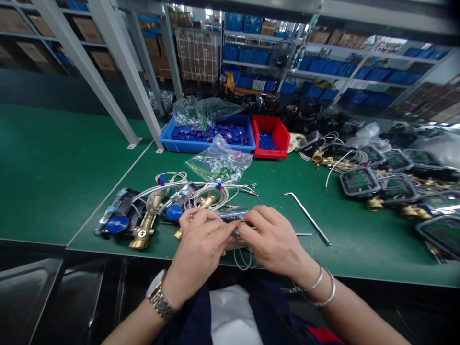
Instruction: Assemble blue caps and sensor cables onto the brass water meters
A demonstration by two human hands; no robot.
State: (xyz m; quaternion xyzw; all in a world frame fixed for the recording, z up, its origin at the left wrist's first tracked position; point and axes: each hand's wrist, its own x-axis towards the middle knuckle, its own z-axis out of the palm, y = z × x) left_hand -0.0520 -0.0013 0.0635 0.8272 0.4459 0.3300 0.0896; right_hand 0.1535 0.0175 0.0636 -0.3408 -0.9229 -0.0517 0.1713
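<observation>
My left hand (pixel 204 242) and my right hand (pixel 271 239) meet at the near edge of the bench, fingertips pinched close together. Small bluish pieces (pixel 236 232) show at the fingertips; their kind is too small to tell. Beneath the fingers lies a meter assembly, mostly covered, with a thin grey cable (pixel 244 263) looping over the bench edge. Left of my hands sit two similar meters with black housings and round blue caps: one blue cap (pixel 118 224) beside a brass valve body (pixel 144 230), another blue cap (pixel 174 212) nearer my left hand. Coiled white cables (pixel 219 196) lie behind.
An L-shaped hex key (pixel 309 220) lies right of my hands. Behind are a plastic bag of small parts (pixel 223 163), a blue tray (pixel 208 146) of blue discs and a red bin (pixel 271 151). Several meters (pixel 359 183) crowd the right side. Metal posts (pixel 125 72) rise at left.
</observation>
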